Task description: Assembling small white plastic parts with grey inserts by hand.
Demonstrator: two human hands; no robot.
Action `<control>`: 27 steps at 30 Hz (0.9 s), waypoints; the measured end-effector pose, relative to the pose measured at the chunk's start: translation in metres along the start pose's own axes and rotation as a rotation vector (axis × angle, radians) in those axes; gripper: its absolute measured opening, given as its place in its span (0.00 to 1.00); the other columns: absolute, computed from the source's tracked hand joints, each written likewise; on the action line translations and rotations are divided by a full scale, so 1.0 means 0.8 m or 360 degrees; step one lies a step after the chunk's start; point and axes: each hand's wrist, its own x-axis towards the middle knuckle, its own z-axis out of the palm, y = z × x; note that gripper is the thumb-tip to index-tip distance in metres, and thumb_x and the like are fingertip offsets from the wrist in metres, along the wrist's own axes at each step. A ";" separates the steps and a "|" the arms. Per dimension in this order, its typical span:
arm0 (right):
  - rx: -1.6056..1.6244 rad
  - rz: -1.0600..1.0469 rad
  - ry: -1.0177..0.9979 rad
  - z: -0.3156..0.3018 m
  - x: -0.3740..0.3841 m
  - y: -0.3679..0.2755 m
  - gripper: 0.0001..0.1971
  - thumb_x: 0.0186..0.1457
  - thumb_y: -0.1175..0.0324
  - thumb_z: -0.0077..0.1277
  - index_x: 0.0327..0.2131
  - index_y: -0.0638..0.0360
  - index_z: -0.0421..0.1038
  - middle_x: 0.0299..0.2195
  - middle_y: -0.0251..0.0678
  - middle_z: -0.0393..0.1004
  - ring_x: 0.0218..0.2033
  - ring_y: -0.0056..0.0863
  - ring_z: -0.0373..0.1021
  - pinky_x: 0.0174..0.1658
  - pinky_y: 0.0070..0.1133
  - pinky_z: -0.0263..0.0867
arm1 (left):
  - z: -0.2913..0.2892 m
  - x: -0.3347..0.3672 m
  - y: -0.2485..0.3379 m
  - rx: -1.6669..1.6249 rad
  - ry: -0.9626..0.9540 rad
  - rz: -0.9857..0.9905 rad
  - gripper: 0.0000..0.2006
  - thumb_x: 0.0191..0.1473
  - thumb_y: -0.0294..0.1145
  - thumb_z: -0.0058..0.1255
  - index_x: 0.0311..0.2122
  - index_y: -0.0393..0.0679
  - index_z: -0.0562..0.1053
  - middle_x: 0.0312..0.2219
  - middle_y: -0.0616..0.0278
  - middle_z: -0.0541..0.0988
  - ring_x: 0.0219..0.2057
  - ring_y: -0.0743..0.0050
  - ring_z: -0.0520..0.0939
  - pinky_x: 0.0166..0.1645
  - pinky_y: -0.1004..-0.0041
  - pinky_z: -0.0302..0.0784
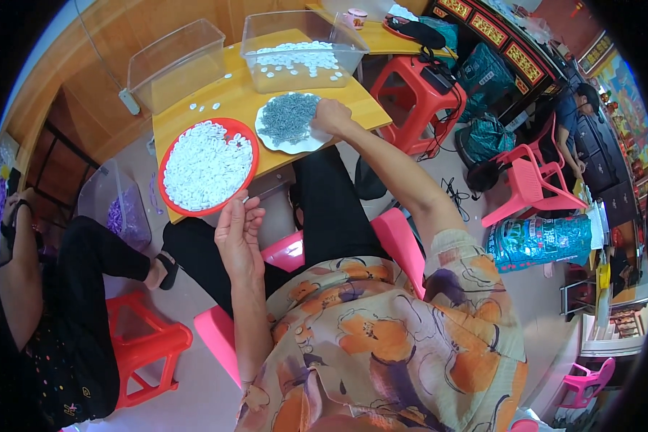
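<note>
Much seems left: white pieces (207, 169) heap the red tray (235, 129), grey pieces (286, 115) the plate (284, 148); others, perhaps finished, lie in the clear bin (302, 81). The left hand (237, 229) half-curls beside the tray, the right hand (333, 117) bunches over the plate; I cannot tell what they grip.

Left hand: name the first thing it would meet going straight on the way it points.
The left hand would probably meet the red plate first, at its near edge, though height is unclear.
</note>
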 end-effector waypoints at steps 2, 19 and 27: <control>-0.0075 0.0001 0.0046 0.007 0.004 0.007 0.10 0.39 0.66 0.51 0.28 0.56 0.75 0.29 0.45 0.75 0.35 0.40 0.72 0.37 0.31 0.67 | 0.003 -0.001 0.000 -0.0025 -0.0011 -0.0024 0.14 0.54 0.32 0.47 0.44 0.35 0.69 0.30 0.58 0.77 0.28 0.81 0.77 0.33 0.86 0.72; -0.0092 -0.1185 -0.0053 -0.001 -0.004 0.005 0.05 0.41 0.69 0.49 0.24 0.56 0.74 0.26 0.40 0.71 0.33 0.40 0.69 0.33 0.32 0.65 | -0.002 0.004 0.000 -0.0012 0.0056 -0.0047 0.13 0.53 0.28 0.47 0.43 0.36 0.70 0.31 0.57 0.77 0.25 0.83 0.76 0.31 0.86 0.71; -0.0248 -0.0968 -0.0286 0.010 0.002 0.001 0.08 0.41 0.68 0.48 0.23 0.63 0.71 0.25 0.47 0.72 0.30 0.44 0.69 0.34 0.33 0.64 | 0.001 0.001 0.000 -0.0008 0.0020 -0.0043 0.13 0.53 0.29 0.47 0.43 0.36 0.70 0.31 0.58 0.77 0.25 0.83 0.75 0.30 0.87 0.70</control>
